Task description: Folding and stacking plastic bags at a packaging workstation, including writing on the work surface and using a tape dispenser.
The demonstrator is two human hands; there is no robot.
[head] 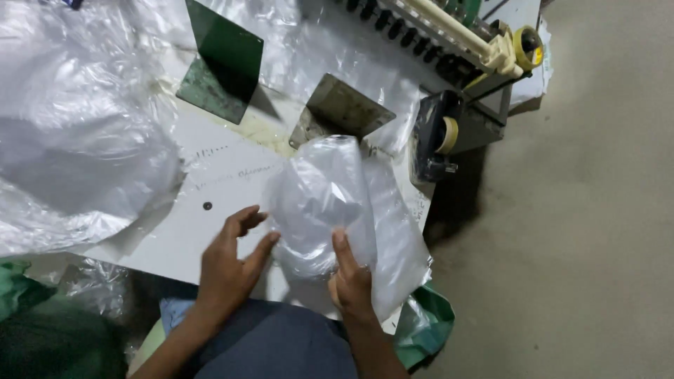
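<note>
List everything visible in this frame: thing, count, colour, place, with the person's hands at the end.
clear plastic bag: one, translucent, table's near edge, between both hands
plastic sheeting: one heap, clear, left
metal plates: two, green and grey, upright, table centre
tape dispenser: one, dark, cream roll, table's right edge
table: one, white
floor: grey, right
left hand: open, beside the bag
right hand: gripping the bag, thumb up

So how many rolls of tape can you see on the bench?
2. One tape roll sits in the dark dispenser at the table's right edge; another yellow roll hangs at the rack's end, top right. Plastic sheeting may hide more.
</note>
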